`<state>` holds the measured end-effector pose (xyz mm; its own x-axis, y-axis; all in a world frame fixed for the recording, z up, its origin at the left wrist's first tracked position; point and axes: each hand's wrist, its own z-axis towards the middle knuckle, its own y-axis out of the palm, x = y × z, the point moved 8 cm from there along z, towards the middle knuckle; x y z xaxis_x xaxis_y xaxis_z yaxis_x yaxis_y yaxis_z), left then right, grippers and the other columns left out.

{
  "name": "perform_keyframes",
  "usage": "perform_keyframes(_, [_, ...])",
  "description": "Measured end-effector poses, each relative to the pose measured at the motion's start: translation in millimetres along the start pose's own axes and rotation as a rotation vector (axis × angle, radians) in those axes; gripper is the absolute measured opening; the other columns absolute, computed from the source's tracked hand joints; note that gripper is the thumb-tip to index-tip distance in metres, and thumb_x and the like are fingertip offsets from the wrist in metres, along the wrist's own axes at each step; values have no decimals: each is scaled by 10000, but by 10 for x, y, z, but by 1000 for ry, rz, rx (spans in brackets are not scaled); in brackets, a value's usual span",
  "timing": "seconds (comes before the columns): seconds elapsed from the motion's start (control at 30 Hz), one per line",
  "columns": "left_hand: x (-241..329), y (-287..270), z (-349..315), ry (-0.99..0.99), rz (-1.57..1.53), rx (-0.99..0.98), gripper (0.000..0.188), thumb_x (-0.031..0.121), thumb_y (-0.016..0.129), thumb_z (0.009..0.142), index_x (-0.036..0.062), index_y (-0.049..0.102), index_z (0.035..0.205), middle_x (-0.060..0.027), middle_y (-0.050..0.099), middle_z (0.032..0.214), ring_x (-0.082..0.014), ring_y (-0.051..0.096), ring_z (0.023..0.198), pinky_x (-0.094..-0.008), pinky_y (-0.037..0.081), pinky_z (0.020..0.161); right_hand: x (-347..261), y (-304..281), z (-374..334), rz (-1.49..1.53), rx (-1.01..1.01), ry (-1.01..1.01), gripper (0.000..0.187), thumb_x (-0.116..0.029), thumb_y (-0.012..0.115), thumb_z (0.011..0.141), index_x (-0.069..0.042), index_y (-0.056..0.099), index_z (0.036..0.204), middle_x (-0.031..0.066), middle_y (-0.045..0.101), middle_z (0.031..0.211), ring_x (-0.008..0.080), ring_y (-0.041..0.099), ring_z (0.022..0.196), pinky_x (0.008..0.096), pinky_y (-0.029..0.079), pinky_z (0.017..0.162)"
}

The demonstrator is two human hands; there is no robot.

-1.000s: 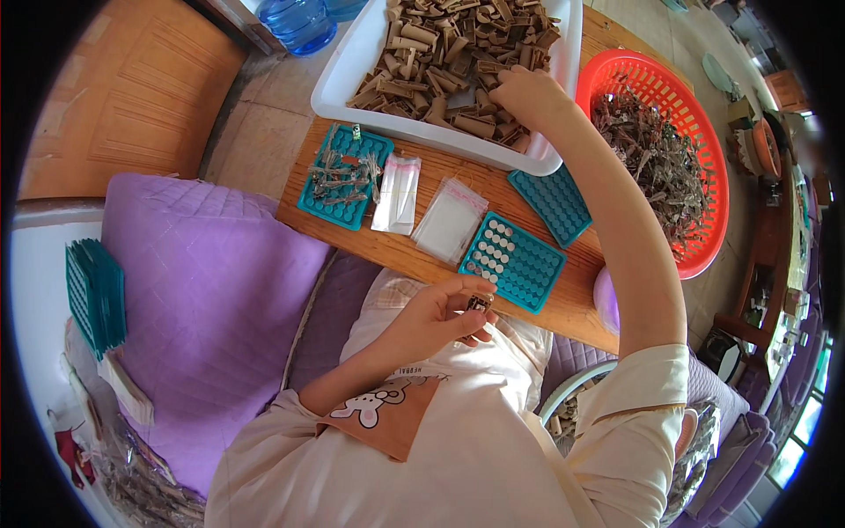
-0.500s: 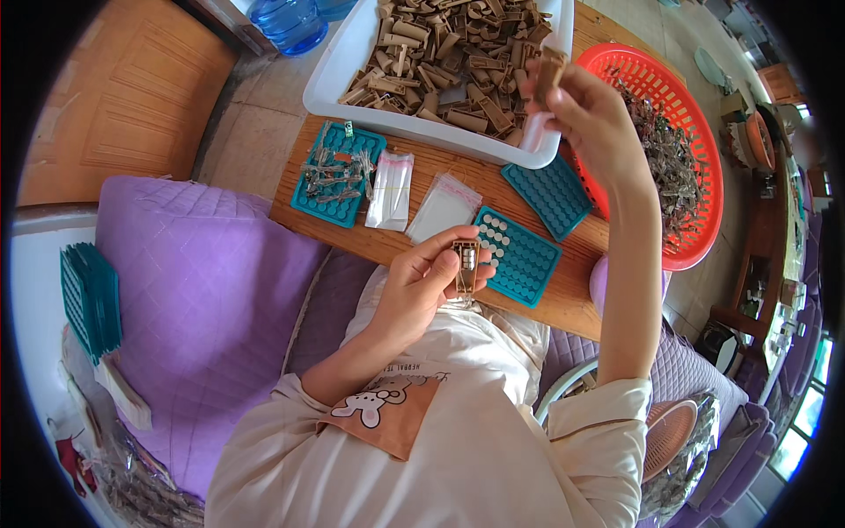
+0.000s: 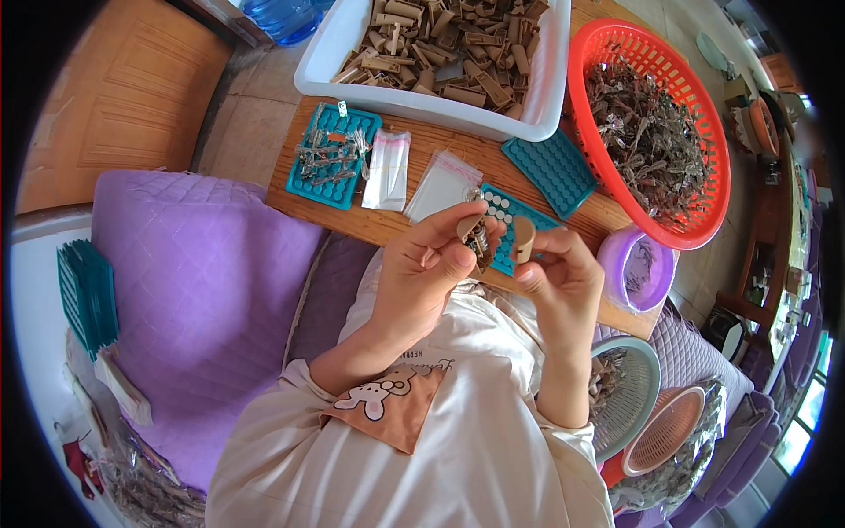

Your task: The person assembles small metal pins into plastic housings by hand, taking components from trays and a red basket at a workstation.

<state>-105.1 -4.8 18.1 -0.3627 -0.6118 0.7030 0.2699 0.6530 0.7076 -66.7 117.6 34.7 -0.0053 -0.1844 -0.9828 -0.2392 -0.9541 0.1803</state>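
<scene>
1. Far left, a stack of teal trays (image 3: 86, 299) stands beside the purple cushion (image 3: 189, 299).
2. On to the wooden table (image 3: 356, 222): a teal tray of silvery strips (image 3: 330, 192), then clear plastic sleeves (image 3: 387, 172) lying just beside it.
3. Here's the left hand (image 3: 418, 277), thumb and fingers closed round a brown casing (image 3: 469, 229), small shiny parts showing inside; it's up over the lap, at the table's near edge.
4. Beyond, the white bin (image 3: 422, 106) is heaped with brown pieces; nearer, white discs sit in part of a teal disc tray (image 3: 531, 211).
5. And the right hand (image 3: 563, 286)! Thumb and fingertips pinch a brown cover piece (image 3: 524, 238), near the casing, a small gap between them.
6. Rightmost, a purple bowl (image 3: 609, 255) and a red basket (image 3: 717, 176) full of crinkled, dark silvery strips.
</scene>
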Motion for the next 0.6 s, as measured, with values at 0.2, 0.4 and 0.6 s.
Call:
perform_keyframes(0.2, [-29, 52, -23, 45, 37, -54, 400, 95, 584, 784, -11, 444, 1143, -95, 544, 1047, -127, 529, 935, -260, 436, 819, 41, 56, -151, -80, 131, -59, 219, -10, 654, 693, 51, 544, 872, 86, 544, 862, 147, 562, 801, 248, 485, 717])
perform_keyframes(0.4, [-69, 121, -36, 61, 70, -99, 387, 63, 574, 788, -16, 430, 1138, -107, 526, 1067, -132, 524, 936, -266, 448, 810, -3, 19, -209, -159, 207, -167, 208, 2, 668, 670, 45, 560, 842, 93, 546, 824, 156, 574, 766, 249, 501, 690])
perform_keyframes(0.6, [-119, 149, -53, 27, 150, -52, 422, 113, 619, 756, -20, 442, 1116, -133, 542, 1047, -225, 488, 1051, -338, 399, 900, 24, -19, -204, -261, 213, -137, 225, 8, 684, 645, 37, 563, 832, 87, 552, 789, 167, 583, 737, 255, 507, 663])
